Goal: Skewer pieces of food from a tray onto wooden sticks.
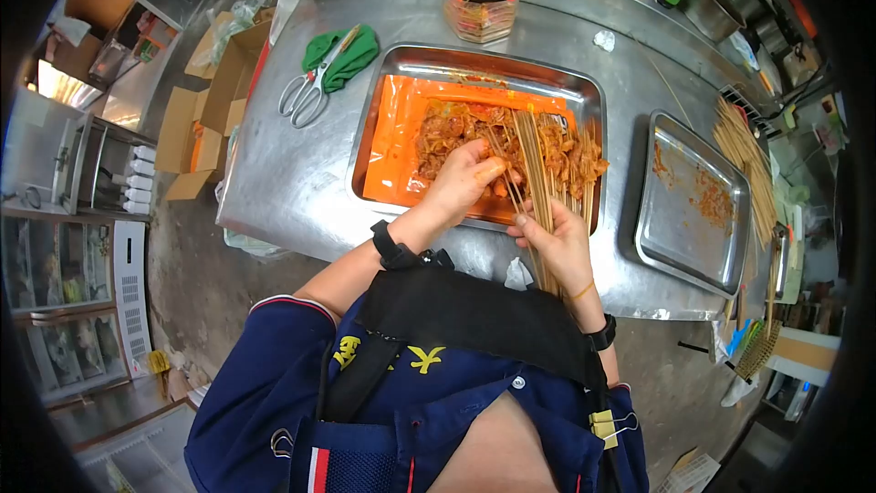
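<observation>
A deep metal tray [368,141] holds marinated meat pieces [444,132] in orange-red sauce. My right hand [558,246], at the tray's front edge, is wrapped round a bundle of thin wooden skewers [532,160] that reaches over the tray. My left hand [464,181] is above the meat, its thumb and fingertips pinched together near a skewer's upper end; what lies between them is too small to make out. Several skewers with meat [577,157] lie at the tray's right side. Sauce stains my left thumb.
Scissors [311,96] rest by a green cloth [351,57] at the left. Behind the tray stands a clear container [481,9]. On the right are a sauce-smeared tray [680,253] and loose skewers [744,151]. An open cardboard box [212,114] is beyond the table's left edge.
</observation>
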`<move>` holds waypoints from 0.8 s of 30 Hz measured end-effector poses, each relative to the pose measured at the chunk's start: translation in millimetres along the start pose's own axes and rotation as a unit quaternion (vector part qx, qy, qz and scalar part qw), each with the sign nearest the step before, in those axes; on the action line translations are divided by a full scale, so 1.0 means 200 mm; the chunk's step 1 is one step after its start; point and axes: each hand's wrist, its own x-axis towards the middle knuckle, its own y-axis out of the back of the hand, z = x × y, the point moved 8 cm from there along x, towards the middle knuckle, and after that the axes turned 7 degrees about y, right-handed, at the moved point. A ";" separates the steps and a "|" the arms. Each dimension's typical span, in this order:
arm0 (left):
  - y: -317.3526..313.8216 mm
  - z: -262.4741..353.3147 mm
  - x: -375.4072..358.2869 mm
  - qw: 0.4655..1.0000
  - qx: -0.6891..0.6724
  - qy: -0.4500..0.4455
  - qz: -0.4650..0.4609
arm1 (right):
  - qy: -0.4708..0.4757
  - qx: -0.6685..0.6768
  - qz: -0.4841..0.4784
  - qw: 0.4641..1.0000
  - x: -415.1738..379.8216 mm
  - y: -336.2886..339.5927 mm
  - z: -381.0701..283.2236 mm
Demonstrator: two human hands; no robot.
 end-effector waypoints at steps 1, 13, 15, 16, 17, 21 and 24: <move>0.00 -0.01 -0.01 1.000 -0.018 0.008 0.000 | 0.002 0.010 0.001 1.000 0.00 0.00 0.00; -0.02 0.03 0.00 0.999 0.016 -0.029 0.039 | -0.017 0.066 0.022 0.997 0.01 -0.01 -0.01; 0.00 0.03 -0.02 0.997 0.037 -0.032 0.062 | -0.011 0.075 0.034 0.997 0.00 -0.01 -0.02; 0.00 0.04 -0.03 0.996 0.038 -0.023 0.075 | -0.007 0.078 0.039 0.996 0.00 0.00 -0.02; 0.01 0.03 -0.04 0.995 0.040 -0.013 0.087 | -0.002 0.080 0.043 0.996 0.00 0.00 -0.02; 0.03 0.02 -0.03 0.989 0.067 -0.046 0.120 | -0.014 0.013 -0.003 1.000 -0.01 -0.03 -0.01; 0.03 0.03 -0.03 0.986 0.099 -0.025 0.132 | -0.008 -0.016 0.004 1.000 -0.01 -0.03 -0.03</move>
